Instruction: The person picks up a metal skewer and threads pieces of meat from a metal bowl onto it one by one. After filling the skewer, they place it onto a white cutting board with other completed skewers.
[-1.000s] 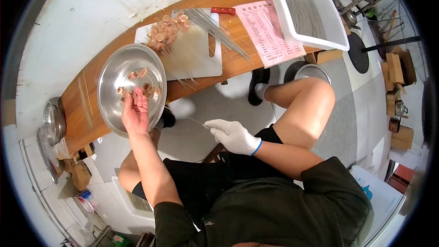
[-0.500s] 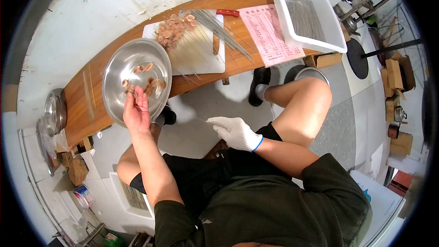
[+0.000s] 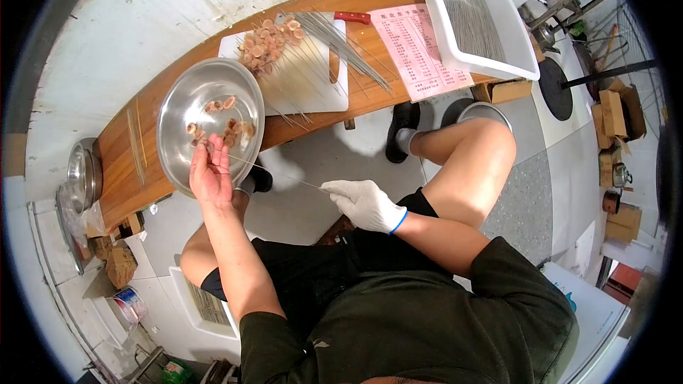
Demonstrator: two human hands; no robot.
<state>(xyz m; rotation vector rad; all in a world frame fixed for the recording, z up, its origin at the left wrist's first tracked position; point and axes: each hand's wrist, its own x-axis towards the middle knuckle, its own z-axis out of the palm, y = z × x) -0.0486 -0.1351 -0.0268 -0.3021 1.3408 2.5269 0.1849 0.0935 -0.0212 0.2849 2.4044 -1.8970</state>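
My right hand (image 3: 365,205), in a white knit glove with a blue cuff, is closed on one end of a thin metal skewer (image 3: 288,177). The skewer slants up to the bare fingers of my left hand (image 3: 211,174), palm up at the near rim of a steel basin (image 3: 174,103). Its fingers are curled together at the skewer's tip; any piece between them is hard to make out. Several round brownish food pieces (image 3: 231,128) lie in the basin. Beyond it, a heap of loaded skewers (image 3: 267,46) rests on a white cutting board (image 3: 334,99).
Bare skewers (image 3: 348,50) and a red-handled knife (image 3: 352,18) lie by the board. A pink printed sheet (image 3: 420,53) and a white bin of skewers (image 3: 523,64) are to the right on the wooden table (image 3: 124,146). Another white tub (image 3: 185,291) stands on the floor.
Both hands keep nearly the same pose on the skewer. The basin and table sit slightly further left in view.
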